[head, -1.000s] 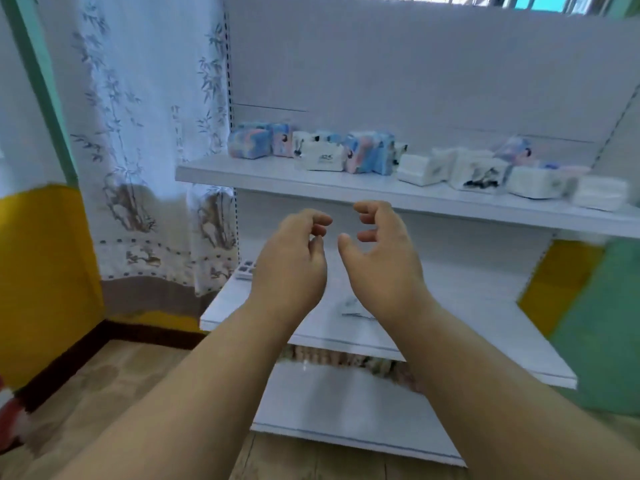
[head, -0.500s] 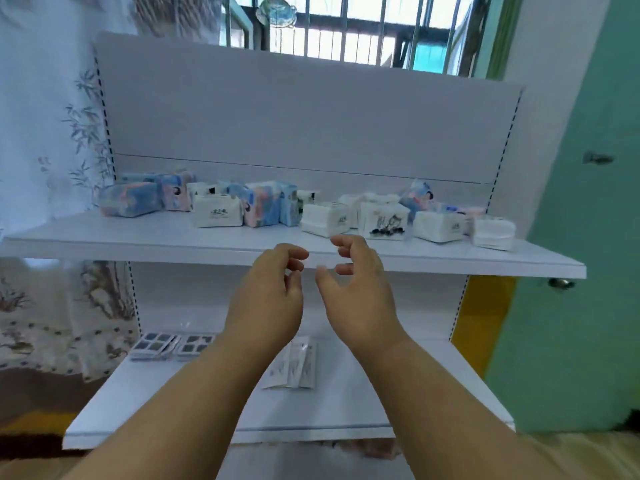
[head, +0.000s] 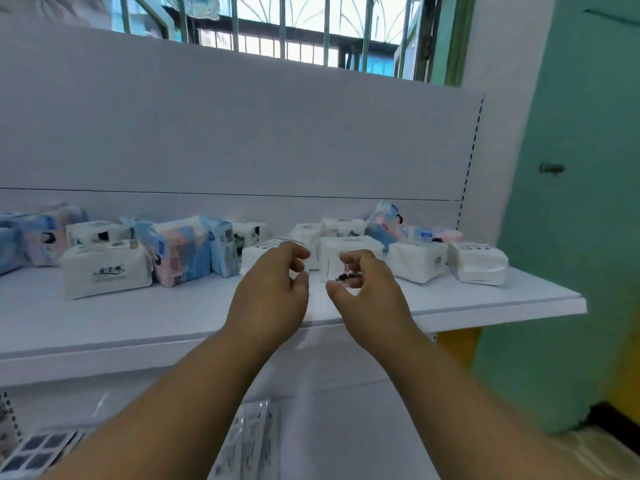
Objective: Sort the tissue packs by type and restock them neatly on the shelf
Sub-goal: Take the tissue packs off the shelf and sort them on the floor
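Hard to read first: the frame is soft, so the print on most tissue packs is unreadable. The blue-pink packs at 9 o'clock (head: pixel 20 237) are cut off by the left edge. The white pack (head: pixel 349 252) at centre is partly hidden behind my right hand (head: pixel 370 292), and the white pack (head: pixel 263 252) next to it sits partly behind my left hand (head: pixel 270 296). The packs in the back row are mostly blocked by the front ones. On the lower shelf (head: pixel 329 427) the flat packets at 6 o'clock (head: pixel 246 441) and 8 o'clock (head: pixel 38 445) are blurred and cropped; I cannot tell what they are.

Hands: both are up in front of the upper shelf (head: pixel 138 323), side by side, a small gap between them. Fingers of both are loosely curled, thumbs apart from the fingers, nothing gripped in either. I cannot tell whether the fingertips touch a pack.

All the packs lie on the upper shelf, types mixed: the white pack with dark lettering (head: pixel 105 268) at 9 o'clock of my left hand, the blue-pink pack (head: pixel 180 254) between it and the hand, two white packs (head: pixel 417 261) at 2 o'clock of my right hand, and the upright blue-pink pack (head: pixel 384 221) at 1 o'clock behind them.
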A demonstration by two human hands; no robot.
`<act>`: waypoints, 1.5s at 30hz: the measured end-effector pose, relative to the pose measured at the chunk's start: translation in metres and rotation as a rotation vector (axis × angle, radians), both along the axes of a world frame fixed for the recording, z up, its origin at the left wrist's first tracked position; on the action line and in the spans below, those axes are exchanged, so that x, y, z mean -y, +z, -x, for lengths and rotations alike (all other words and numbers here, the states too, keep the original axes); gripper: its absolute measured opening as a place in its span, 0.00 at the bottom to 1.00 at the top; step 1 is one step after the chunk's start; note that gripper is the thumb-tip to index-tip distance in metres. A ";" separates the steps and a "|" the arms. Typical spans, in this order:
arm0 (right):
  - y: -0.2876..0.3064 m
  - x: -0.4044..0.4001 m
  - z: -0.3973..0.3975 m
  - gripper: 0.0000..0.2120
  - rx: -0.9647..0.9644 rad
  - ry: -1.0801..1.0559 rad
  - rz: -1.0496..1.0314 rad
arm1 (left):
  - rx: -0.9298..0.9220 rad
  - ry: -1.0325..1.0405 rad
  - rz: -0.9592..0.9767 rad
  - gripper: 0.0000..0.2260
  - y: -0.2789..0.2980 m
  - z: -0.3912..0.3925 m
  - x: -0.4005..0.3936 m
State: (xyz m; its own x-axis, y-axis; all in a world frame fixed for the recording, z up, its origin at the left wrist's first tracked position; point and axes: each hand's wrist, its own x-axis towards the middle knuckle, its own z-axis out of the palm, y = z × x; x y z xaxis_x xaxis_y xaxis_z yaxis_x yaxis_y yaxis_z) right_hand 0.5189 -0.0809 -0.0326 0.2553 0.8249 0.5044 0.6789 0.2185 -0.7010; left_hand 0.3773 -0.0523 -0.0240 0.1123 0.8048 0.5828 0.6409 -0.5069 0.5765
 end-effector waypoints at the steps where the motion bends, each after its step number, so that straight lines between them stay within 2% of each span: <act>1: 0.003 -0.014 -0.011 0.19 0.013 -0.001 -0.002 | -0.008 0.025 -0.002 0.12 0.002 -0.008 -0.012; 4: 0.017 -0.055 -0.041 0.20 0.006 0.047 0.001 | -0.049 0.161 -0.055 0.12 0.013 -0.026 -0.051; 6: 0.026 -0.084 -0.058 0.21 0.081 0.089 -0.014 | -0.165 0.283 -0.081 0.14 0.019 -0.031 -0.081; 9: 0.035 -0.123 -0.070 0.26 0.408 0.076 0.028 | -0.523 0.462 0.105 0.25 0.020 -0.032 -0.121; 10: 0.036 -0.132 -0.071 0.28 0.526 0.054 0.057 | -0.592 0.483 0.169 0.28 0.018 -0.032 -0.129; 12: 0.034 -0.146 -0.071 0.29 0.668 0.037 0.098 | -0.627 0.499 0.205 0.29 0.015 -0.032 -0.136; 15: 0.024 -0.164 -0.072 0.28 0.735 0.047 0.113 | -0.602 0.515 0.156 0.26 0.014 -0.033 -0.133; 19: 0.021 -0.171 -0.073 0.30 0.593 0.072 0.234 | -0.433 0.497 0.101 0.24 0.010 -0.031 -0.115; 21: 0.022 -0.165 -0.073 0.29 0.521 0.053 0.215 | -0.242 0.453 0.087 0.24 0.011 -0.028 -0.102; 23: 0.025 -0.153 -0.073 0.28 0.348 0.062 0.137 | 0.033 0.384 0.081 0.21 0.014 -0.025 -0.085; 25: 0.032 -0.132 -0.069 0.25 0.074 0.134 0.066 | 0.406 0.273 0.111 0.17 0.017 -0.019 -0.068; 27: 0.038 -0.103 -0.058 0.20 -0.329 0.268 0.082 | 0.768 0.176 0.168 0.15 0.019 -0.007 -0.048; 29: 0.041 -0.071 -0.043 0.15 -0.788 0.429 0.174 | 0.999 0.094 0.243 0.18 0.017 0.005 -0.027; 31: 0.039 -0.046 -0.028 0.13 -1.017 0.514 0.253 | 1.148 -0.014 0.283 0.18 0.013 0.015 -0.001; 35: 0.030 -0.004 -0.002 0.17 -1.079 0.576 0.344 | 1.233 -0.179 0.357 0.16 0.003 0.029 0.050; 38: 0.024 0.021 0.002 0.13 -1.043 0.720 0.408 | 1.129 -0.094 0.364 0.16 -0.006 0.048 0.078; 41: 0.017 0.039 -0.001 0.12 -0.795 0.897 0.413 | 0.995 0.068 0.329 0.15 -0.008 0.077 0.103; 43: 0.011 0.047 0.006 0.14 -0.591 0.908 0.360 | 0.974 0.099 0.316 0.16 -0.008 0.090 0.127; 45: 0.005 0.056 0.019 0.16 -0.545 0.956 0.327 | 1.000 0.120 0.281 0.14 -0.010 0.092 0.160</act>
